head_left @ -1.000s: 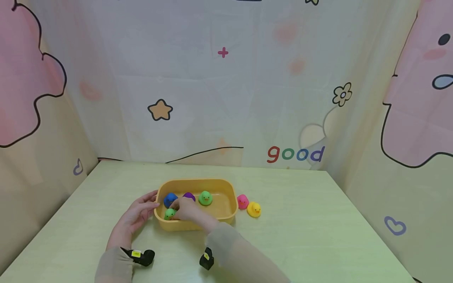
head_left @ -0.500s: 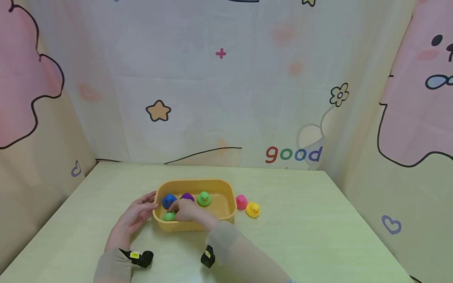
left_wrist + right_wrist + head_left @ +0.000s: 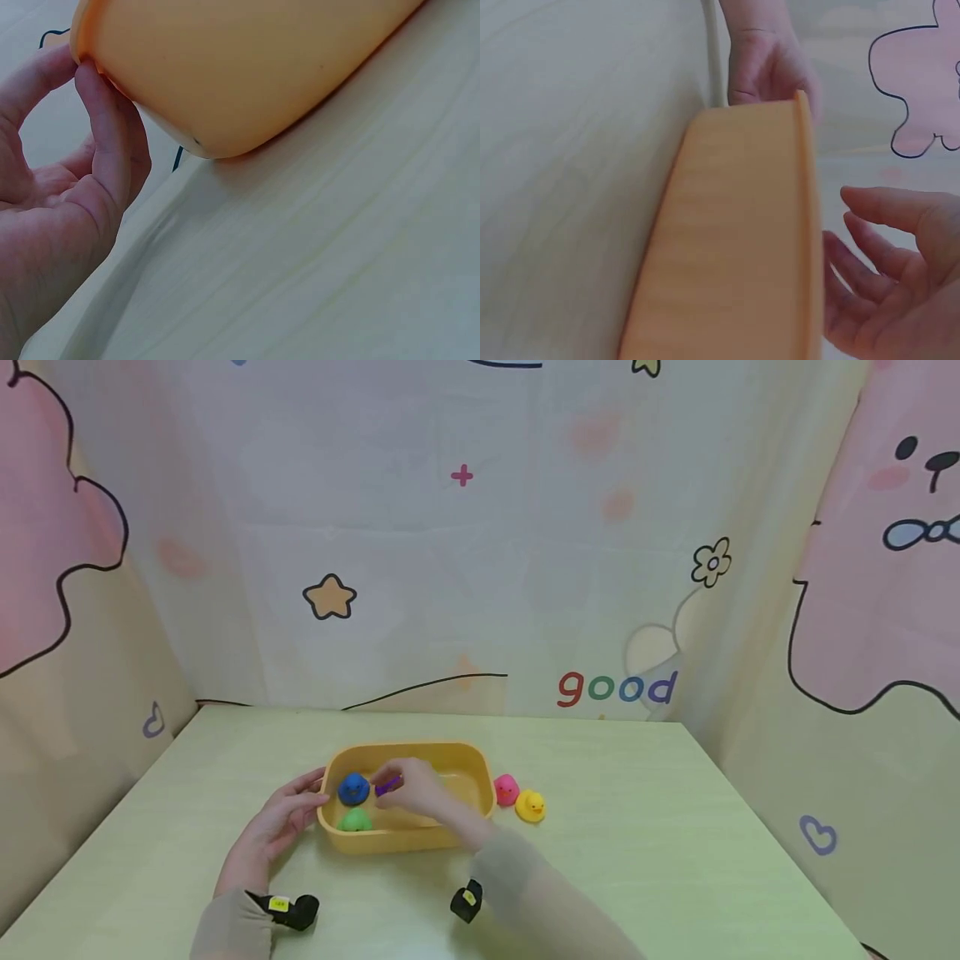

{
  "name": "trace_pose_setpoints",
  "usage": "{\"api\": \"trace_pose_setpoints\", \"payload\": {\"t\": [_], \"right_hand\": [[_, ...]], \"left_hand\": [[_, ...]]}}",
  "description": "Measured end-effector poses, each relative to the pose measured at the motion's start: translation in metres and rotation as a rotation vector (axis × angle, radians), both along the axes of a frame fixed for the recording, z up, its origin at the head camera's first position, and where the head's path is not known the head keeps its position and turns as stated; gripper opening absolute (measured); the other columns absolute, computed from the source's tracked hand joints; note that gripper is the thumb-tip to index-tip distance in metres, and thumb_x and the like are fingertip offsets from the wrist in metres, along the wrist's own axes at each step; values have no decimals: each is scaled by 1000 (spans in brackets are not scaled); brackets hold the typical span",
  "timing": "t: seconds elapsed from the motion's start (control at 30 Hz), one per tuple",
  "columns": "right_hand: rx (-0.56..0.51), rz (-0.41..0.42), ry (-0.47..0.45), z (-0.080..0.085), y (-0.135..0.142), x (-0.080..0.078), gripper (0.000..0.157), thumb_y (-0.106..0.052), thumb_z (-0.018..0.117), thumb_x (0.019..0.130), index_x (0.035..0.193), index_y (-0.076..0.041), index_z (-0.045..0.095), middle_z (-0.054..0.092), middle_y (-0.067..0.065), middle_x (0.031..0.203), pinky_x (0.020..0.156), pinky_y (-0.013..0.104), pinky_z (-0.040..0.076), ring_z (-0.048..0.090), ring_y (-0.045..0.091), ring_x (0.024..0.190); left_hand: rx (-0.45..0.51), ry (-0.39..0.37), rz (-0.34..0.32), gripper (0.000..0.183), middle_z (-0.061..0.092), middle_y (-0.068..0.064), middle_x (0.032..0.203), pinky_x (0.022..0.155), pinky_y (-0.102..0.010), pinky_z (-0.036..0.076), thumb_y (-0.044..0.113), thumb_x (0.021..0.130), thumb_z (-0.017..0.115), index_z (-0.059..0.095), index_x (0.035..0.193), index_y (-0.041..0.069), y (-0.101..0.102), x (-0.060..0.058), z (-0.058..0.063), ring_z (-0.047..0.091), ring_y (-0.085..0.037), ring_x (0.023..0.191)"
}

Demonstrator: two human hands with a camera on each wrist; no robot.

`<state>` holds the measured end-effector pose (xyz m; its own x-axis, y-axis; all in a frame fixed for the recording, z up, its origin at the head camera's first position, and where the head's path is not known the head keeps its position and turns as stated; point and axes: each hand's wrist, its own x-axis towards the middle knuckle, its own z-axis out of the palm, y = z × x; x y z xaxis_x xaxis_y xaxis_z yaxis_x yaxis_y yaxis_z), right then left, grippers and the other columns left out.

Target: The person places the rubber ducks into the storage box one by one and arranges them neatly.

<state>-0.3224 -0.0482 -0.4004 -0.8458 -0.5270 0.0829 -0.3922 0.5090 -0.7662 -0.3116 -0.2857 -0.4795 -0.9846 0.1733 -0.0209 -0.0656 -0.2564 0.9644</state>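
A yellow plastic basin (image 3: 405,841) stands on the table with small rubber ducks inside. My left hand (image 3: 279,820) pinches its left rim between thumb and fingers, as the left wrist view shows at the basin wall (image 3: 225,75). Over the middle of the basin, my right hand (image 3: 420,791) has thumb and fingers apart around a purple duck (image 3: 387,786), mostly hidden by the fingers. In the right wrist view, nothing shows between the right hand's (image 3: 907,277) loosely bent fingers. A blue duck (image 3: 353,789) sits at the back left, a green duck (image 3: 355,820) at the front left.
Just outside the basin's right end are a pink duck (image 3: 507,790) and a yellow duck (image 3: 531,807) on the pale green table (image 3: 637,860). A printed cloth (image 3: 397,543) hangs behind and at both sides.
My right hand has let go of the green duck at the front left and moved back and right to the purple one. It now covers another green duck. The left hand stays on the rim.
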Motion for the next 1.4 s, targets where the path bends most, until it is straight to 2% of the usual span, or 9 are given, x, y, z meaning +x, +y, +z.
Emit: {"api": "trace_pose_setpoints", "payload": {"t": [0.13,0.3,0.47,0.53,0.7,0.77,0.87,1.17,1.4], "right_hand": [[-22,-17,21,11,18,3,23,-4,72,85,108,1,69,68,18,112,71,21,53,65,29,97],[-15,-44,88,23,49,3,25,-7,69,87,112,-1,67,68,14,116,83,33,55,63,31,106],[-59,-109,117,21,89,-5,24,-8,69,88,111,-3,67,68,13,117,91,42,54,62,34,109],[-76,-148,119,17,105,-8,24,-7,69,87,111,-2,67,68,15,116,90,42,54,62,34,109],[-73,-291,64,5,140,-15,26,-9,71,87,112,-4,67,68,13,115,90,41,56,62,29,108],[-66,-348,27,0,150,-16,27,-12,72,87,113,-6,67,67,11,116,91,42,55,61,27,109],[-59,-391,-4,-9,164,-16,30,-12,72,87,115,-4,65,65,14,121,93,44,54,59,30,112],[-53,-414,-129,-27,191,-16,46,-11,73,83,126,-1,59,58,18,131,101,50,48,53,36,121],[3,-398,-211,-38,197,-18,53,-2,78,76,126,-4,60,59,15,130,103,51,46,52,35,120]], "left_hand": [[4,-10,8,68,58,9,110,86,-16,52,-4,93,52,17,151,-8,0,0,-1,61,-1,99],[0,4,4,66,58,8,111,86,-17,52,-5,93,52,19,150,-8,-1,0,-2,61,-1,99],[10,14,-11,66,58,7,112,86,-17,52,-4,93,52,18,150,-8,0,0,-1,61,-2,100],[24,12,-14,62,58,7,111,85,-17,52,-5,93,52,24,149,-4,0,0,-1,62,-2,99],[48,1,-11,53,59,7,110,84,-16,52,-5,93,51,34,143,3,-2,0,-1,62,-2,97],[43,-3,-10,57,59,7,110,85,-16,52,-5,94,51,29,146,0,-2,0,-1,62,-1,97],[37,-10,-6,63,58,6,111,85,-16,52,-4,94,51,22,149,-5,-2,0,0,62,-1,97],[9,-9,-5,68,57,7,111,85,-15,52,-3,94,52,15,151,-8,0,0,1,61,-1,98],[22,-5,-4,64,59,8,109,85,-15,52,-4,94,52,21,150,-6,0,1,1,62,0,98]]}}
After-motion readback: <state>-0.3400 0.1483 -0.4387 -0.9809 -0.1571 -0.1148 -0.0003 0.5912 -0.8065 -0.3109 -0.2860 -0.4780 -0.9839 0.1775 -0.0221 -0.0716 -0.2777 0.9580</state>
